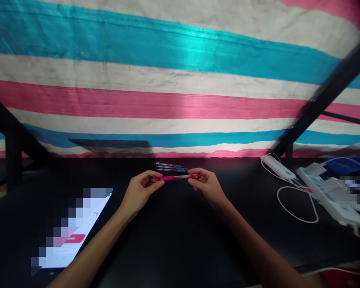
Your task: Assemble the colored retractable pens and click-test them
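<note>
A red pen (180,177) with a clear middle lies level between my two hands, held above the black table. My left hand (142,190) pinches its left, pink-red end between thumb and fingers. At the other end, the thumb and fingers of my right hand (206,185) close on the red tip part. Just behind the held pen, several more pens (171,167) with dark and clear barrels lie side by side on the table.
A lit tablet or phone screen (78,236) lies left of my left forearm. To the right are a white power strip (327,196), a white box-shaped device (278,167) and looping white cables (316,220). Striped sheeting (168,104) and dark frame bars (327,96) stand behind the black table (174,240).
</note>
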{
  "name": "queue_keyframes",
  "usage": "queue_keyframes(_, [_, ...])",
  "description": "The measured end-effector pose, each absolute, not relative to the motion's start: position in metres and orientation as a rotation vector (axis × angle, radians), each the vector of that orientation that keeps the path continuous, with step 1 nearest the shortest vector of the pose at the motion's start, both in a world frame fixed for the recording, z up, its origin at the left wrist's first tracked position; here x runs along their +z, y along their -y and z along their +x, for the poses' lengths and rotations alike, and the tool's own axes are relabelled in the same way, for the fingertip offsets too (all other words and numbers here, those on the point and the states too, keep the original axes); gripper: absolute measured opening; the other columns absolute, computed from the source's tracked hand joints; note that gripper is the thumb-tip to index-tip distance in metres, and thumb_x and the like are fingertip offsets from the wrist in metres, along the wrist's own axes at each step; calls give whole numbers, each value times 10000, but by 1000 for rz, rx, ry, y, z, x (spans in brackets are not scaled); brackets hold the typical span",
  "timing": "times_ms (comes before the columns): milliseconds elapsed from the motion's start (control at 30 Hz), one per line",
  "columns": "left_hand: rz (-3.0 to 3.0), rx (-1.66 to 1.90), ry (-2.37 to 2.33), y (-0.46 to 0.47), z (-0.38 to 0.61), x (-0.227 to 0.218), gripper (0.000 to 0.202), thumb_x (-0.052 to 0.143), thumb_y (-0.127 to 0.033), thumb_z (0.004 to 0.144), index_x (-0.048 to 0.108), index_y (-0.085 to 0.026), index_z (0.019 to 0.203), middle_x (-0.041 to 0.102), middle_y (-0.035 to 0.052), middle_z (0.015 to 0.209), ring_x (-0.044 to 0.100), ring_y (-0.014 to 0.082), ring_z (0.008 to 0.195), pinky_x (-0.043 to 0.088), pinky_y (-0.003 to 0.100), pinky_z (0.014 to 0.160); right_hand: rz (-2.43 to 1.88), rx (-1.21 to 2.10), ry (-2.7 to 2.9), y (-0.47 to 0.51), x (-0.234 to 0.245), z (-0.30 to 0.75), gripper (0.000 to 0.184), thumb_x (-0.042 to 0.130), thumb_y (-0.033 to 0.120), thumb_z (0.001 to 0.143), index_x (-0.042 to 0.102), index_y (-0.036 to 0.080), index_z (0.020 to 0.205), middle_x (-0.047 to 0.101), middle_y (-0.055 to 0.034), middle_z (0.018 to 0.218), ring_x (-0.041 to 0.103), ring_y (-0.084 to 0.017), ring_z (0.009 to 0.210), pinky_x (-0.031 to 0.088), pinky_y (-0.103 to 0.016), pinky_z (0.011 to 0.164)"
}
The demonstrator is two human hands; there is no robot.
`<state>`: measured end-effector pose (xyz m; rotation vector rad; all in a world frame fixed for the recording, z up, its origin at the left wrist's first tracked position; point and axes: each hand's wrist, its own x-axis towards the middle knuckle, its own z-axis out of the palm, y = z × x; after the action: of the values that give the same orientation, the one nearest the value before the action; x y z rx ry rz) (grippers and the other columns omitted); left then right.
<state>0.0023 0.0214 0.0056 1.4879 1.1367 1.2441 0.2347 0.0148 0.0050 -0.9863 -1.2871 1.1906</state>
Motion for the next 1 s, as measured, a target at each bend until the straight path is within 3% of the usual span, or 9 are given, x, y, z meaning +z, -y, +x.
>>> queue_keyframes(233, [1542, 1257, -1195, -22, 1, 4, 255, 763, -350, 672, 672, -178, 837, 619, -17, 697, 574, 129, 662, 422, 239, 630, -1002, 1222, 1319, -14, 6, 237, 260, 740, 267, 681, 689, 161, 912, 573, 16, 662, 466, -79, 530, 373, -234, 521])
queue_keyframes(500, [1770, 1128, -1273, -22, 0, 3, 230, 627, -407, 803, 650, -182, 842, 651, 10, 760, 590, 164, 719, 429, 258, 652, -1057, 1149, 1449, -16, 1, 235, 241, 689, 310, 744, 679, 161, 932, 542, 21, 620, 460, -89, 518, 368, -229, 501])
queue_keyframes(800, [2320, 1064, -1212, -16, 4, 4, 228, 406, -293, 944, 538, -187, 790, 535, 9, 764, 516, 158, 742, 389, 281, 703, -1195, 1137, 1522, -15, 6, 237, 271, 640, 402, 779, 678, 134, 791, 580, -8, 591, 458, -86, 487, 323, -210, 465])
queue_keyframes(1000, [2309, 1189, -1237, -12, 3, 4, 218, 388, -264, 952, 491, -192, 775, 488, 1, 742, 492, 146, 693, 387, 273, 670, -1270, 1125, 1589, -13, 12, 238, 398, 553, 484, 833, 667, 131, 688, 489, 20, 468, 367, -68, 417, 247, -213, 430])
